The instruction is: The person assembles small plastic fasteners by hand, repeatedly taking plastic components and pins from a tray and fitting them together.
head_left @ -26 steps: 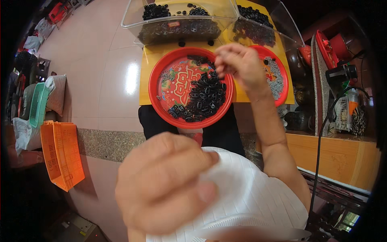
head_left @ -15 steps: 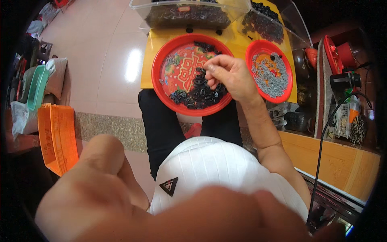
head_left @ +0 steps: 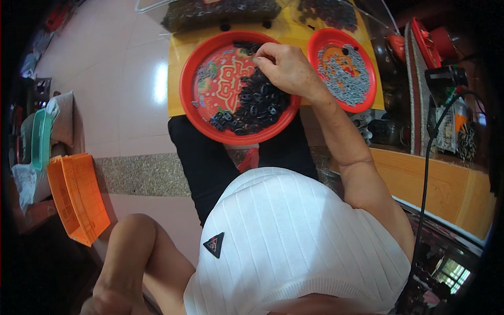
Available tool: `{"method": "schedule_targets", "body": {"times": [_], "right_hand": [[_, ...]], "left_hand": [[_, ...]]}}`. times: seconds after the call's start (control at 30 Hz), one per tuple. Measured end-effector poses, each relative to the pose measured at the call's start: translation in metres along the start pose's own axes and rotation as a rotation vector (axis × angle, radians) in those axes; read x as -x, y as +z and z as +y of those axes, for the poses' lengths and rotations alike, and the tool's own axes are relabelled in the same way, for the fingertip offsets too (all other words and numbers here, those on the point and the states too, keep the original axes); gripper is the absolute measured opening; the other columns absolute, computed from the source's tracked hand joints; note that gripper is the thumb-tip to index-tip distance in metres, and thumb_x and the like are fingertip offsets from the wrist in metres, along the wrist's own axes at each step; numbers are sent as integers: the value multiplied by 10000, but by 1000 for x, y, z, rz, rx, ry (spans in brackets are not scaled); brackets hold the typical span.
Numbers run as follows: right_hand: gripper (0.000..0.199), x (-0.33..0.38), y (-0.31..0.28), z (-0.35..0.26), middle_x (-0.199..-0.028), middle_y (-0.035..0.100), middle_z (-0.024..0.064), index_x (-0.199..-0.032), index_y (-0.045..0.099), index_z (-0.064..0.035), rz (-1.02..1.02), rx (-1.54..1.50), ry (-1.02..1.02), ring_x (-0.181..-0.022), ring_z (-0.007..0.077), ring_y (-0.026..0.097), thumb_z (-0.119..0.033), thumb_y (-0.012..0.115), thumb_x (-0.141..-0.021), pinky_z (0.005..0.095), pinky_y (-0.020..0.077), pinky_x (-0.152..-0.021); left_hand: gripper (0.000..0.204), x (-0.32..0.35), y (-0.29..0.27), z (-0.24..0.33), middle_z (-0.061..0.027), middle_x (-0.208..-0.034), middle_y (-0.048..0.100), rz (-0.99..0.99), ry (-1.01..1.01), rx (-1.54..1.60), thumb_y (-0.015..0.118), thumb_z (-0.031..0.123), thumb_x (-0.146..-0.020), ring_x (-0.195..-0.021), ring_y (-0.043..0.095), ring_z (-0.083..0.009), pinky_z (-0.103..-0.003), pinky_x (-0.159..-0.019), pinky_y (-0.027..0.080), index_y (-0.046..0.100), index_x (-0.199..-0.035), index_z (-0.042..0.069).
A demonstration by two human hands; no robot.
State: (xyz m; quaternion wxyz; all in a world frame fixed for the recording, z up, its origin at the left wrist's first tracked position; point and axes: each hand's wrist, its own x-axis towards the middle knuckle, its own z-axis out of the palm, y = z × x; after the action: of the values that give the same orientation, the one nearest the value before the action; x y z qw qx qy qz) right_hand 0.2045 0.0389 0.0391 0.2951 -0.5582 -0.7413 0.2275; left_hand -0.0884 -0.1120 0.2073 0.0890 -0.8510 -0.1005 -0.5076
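My right hand (head_left: 287,67) is over the upper right of a round red tray (head_left: 190,79), its thumb and forefinger pinched at the edge of the small black parts (head_left: 257,105). Anything between the fingertips is too small to make out. The black parts are heaped along the tray's right and lower side, some with holes through them. A few small grey pieces (head_left: 207,72) lie at its left, on the printed bottom. My left arm is bent sharply, and the left hand (head_left: 110,302) is blurred at the lower left edge, its fingers not readable.
A smaller red tray (head_left: 313,50) of small grey metal pieces (head_left: 349,79) stands right of the big one on a yellow table (head_left: 176,100). Behind are clear bins of black parts (head_left: 220,14). An orange crate (head_left: 79,197) and a green basket (head_left: 40,139) are at left; a black cable (head_left: 425,184) hangs at right.
The view has shifted, and the trays sit further up and left. My right hand has moved toward the tray's far side. My left hand, formerly large and blurred up close, has dropped to the lower left.
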Motion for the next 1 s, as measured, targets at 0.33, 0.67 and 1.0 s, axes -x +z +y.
{"method": "schedule_targets", "body": {"times": [0.33,0.67,1.0], "right_hand": [[134,-11,14,21,-780,579,163,-839,609,-8,-104,345,-191,-768,321,560,-79,546,-745,383,446,-701],[235,-3,9,30,-819,568,166,-863,608,-27,-127,315,-257,-816,327,532,27,515,-653,390,440,-758],[232,-3,13,31,-831,552,141,-860,597,-26,-146,333,-300,-824,305,520,28,543,-641,369,446,-734]], "left_hand": [[253,95,134,-69,-172,-841,574,-279,-791,-54,532,-132,-626,-756,574,-307,-327,-658,476,583,-846,-20],[97,123,217,-131,-123,-772,550,-657,-580,-263,552,55,-629,-781,525,-276,-346,-694,438,606,-709,37],[129,121,222,-128,-132,-783,551,-813,-598,-309,556,56,-649,-779,533,-266,-355,-685,435,609,-762,27]]}}
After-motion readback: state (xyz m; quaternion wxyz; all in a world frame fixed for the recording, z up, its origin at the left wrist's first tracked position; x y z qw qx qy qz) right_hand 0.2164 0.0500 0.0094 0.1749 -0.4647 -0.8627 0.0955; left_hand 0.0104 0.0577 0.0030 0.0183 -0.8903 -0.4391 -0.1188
